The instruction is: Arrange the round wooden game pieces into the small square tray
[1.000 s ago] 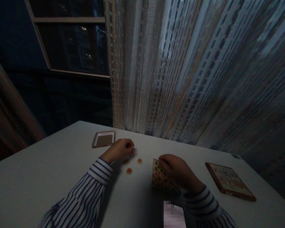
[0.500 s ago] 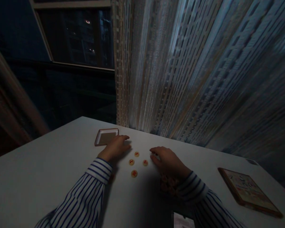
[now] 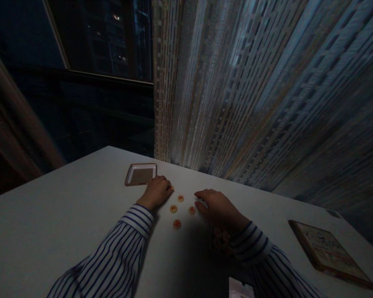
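Beyond the middle of the table, my left hand has its fingers closed on a round xiangqi piece, whose pale edge shows at the fingertips. To the right, my right hand hovers with thumb and fingers apart and nothing visible between them. Between the hands lie several loose pieces with red marks: one far piece, one left piece, one near piece and one right piece close to my right thumb. More pieces sit in shadow, partly hidden by my right forearm.
A shallow tray with a brown rim lies behind my left hand. At the right is a flat wooden box or lid with a printed picture. The white table runs to a curtain at the back. A pale blurred patch shows at the bottom.
My left hand has closed and now grips a piece at its fingertips; before, its fingers were stretched out. My right hand has barely moved. The view has tilted slightly down.
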A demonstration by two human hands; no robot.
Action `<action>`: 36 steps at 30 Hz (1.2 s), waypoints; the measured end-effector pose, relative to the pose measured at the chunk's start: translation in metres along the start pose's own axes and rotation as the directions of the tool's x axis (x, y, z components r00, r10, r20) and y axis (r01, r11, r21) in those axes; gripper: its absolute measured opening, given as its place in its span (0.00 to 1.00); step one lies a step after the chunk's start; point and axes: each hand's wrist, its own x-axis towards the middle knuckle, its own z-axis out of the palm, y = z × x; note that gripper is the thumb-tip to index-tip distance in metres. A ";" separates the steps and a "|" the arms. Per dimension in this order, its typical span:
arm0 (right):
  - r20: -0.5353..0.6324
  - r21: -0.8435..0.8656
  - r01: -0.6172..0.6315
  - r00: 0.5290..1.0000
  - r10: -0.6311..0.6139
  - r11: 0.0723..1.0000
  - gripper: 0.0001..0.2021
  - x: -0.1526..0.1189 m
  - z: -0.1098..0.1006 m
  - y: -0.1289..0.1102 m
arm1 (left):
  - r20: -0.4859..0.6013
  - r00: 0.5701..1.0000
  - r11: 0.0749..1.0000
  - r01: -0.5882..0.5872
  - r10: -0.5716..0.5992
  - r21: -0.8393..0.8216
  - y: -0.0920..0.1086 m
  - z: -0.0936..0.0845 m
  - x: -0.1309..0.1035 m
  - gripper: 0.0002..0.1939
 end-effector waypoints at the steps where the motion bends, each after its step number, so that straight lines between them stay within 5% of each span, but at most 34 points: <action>1: -0.002 -0.001 -0.002 1.000 0.002 1.000 0.18 0.000 0.001 0.000 | 0.001 1.000 1.000 -0.002 0.002 0.002 0.000 0.000 0.000 0.13; 12: 0.000 -0.006 -0.004 1.000 0.004 1.000 0.18 -0.005 0.002 0.003 | -0.086 0.995 0.999 -0.045 0.043 -0.020 0.003 -0.005 0.001 0.13; 24: -0.025 0.010 -0.004 1.000 0.004 1.000 0.18 -0.014 -0.005 0.002 | -0.285 0.938 0.944 -0.261 0.198 -0.204 0.014 -0.027 0.003 0.15; 36: -0.166 0.107 -0.024 0.985 0.042 0.994 0.15 -0.036 -0.008 0.005 | -0.366 0.901 0.852 -0.371 0.234 -0.369 0.038 -0.054 -0.005 0.15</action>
